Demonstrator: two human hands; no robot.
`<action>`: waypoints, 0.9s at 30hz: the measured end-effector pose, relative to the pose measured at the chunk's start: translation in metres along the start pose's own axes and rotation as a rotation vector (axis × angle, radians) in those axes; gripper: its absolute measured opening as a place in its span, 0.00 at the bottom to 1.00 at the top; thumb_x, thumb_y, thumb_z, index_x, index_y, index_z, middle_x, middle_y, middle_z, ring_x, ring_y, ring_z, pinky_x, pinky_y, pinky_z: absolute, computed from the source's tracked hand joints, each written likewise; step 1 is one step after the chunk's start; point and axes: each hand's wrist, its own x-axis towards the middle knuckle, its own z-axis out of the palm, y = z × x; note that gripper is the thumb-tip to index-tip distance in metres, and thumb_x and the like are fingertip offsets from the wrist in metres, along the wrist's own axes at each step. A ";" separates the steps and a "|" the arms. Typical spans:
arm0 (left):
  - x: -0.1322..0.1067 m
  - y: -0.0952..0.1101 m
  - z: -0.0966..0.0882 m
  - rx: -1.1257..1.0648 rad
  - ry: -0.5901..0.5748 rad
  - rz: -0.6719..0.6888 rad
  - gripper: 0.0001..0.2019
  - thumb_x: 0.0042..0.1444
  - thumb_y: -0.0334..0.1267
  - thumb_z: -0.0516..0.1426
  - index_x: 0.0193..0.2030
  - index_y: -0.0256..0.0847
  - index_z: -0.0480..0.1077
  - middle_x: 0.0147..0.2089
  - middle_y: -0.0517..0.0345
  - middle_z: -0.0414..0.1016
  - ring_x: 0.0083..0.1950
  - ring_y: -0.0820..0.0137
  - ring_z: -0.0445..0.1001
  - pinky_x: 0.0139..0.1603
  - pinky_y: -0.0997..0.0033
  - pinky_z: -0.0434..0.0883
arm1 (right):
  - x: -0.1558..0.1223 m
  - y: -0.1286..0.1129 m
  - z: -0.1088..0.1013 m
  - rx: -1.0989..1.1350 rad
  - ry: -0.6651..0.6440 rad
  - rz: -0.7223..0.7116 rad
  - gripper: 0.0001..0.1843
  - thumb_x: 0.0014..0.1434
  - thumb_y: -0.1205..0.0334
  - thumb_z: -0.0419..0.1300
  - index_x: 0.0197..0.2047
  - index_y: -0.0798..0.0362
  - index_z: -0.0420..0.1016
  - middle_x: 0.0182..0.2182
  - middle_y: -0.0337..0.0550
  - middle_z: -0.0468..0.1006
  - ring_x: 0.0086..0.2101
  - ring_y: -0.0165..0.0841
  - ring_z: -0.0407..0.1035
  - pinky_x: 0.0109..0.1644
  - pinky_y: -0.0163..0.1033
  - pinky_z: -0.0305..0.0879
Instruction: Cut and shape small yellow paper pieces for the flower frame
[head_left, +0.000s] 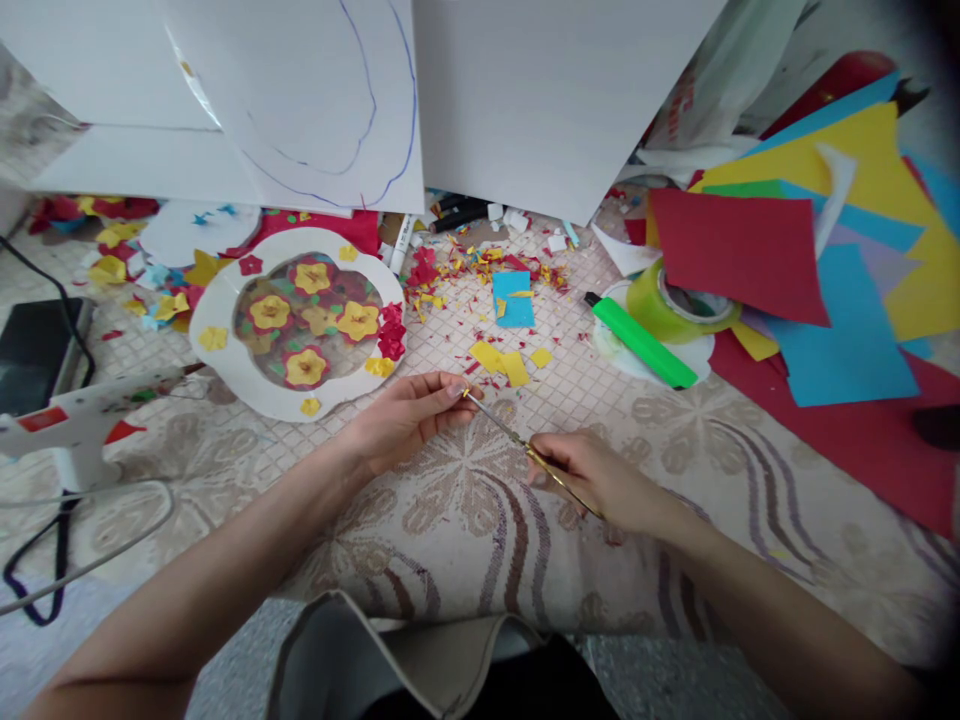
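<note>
My left hand pinches a small piece of yellow paper between thumb and fingertips. Gold-handled scissors are gripped in my right hand, their blades pointing left and touching the yellow piece. Just beyond my hands lie several yellow paper pieces and a blue paper square with yellow scraps on it. Left of my left hand is a white scalloped frame with red and yellow paper flowers in its clear middle. How far the scissor blades are apart is too small to tell.
A glue gun with its cable lies at the left, near a dark box. White boards stand at the back. On the right are a green marker, a tape roll and stacked coloured sheets. Paper clippings litter the cloth.
</note>
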 end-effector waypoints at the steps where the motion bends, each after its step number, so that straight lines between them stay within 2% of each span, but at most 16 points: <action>1: 0.000 0.000 0.000 0.002 0.003 0.002 0.01 0.54 0.28 0.59 0.33 0.32 0.72 0.35 0.54 0.76 0.35 0.77 0.75 0.39 0.80 0.73 | 0.000 0.000 0.000 -0.005 0.003 -0.001 0.22 0.62 0.47 0.53 0.25 0.55 0.64 0.19 0.35 0.63 0.22 0.27 0.56 0.24 0.32 0.47; 6: -0.001 -0.001 0.001 0.030 0.028 0.029 0.02 0.53 0.29 0.60 0.32 0.32 0.72 0.36 0.54 0.76 0.35 0.77 0.74 0.39 0.80 0.72 | 0.001 -0.002 -0.001 -0.035 0.018 -0.017 0.24 0.63 0.45 0.51 0.24 0.55 0.62 0.19 0.35 0.63 0.22 0.27 0.57 0.25 0.32 0.47; 13: 0.001 -0.004 -0.002 0.153 0.012 0.128 0.08 0.52 0.36 0.61 0.34 0.33 0.70 0.34 0.55 0.77 0.35 0.75 0.75 0.39 0.77 0.73 | 0.001 -0.003 0.000 -0.111 0.064 -0.011 0.26 0.62 0.42 0.50 0.23 0.54 0.59 0.18 0.35 0.61 0.22 0.27 0.56 0.25 0.32 0.46; 19: 0.001 -0.002 -0.003 0.251 0.027 0.177 0.10 0.50 0.39 0.63 0.31 0.34 0.69 0.30 0.55 0.77 0.32 0.74 0.75 0.36 0.76 0.73 | 0.001 -0.002 0.001 -0.143 0.073 -0.018 0.24 0.63 0.45 0.51 0.24 0.55 0.61 0.18 0.35 0.63 0.22 0.27 0.57 0.26 0.32 0.47; 27: -0.001 0.000 -0.001 0.430 0.050 0.267 0.10 0.51 0.40 0.62 0.31 0.35 0.68 0.29 0.55 0.77 0.29 0.75 0.75 0.33 0.76 0.72 | 0.001 0.000 0.001 -0.188 0.092 -0.017 0.23 0.64 0.46 0.52 0.24 0.54 0.63 0.18 0.35 0.62 0.22 0.28 0.57 0.27 0.32 0.48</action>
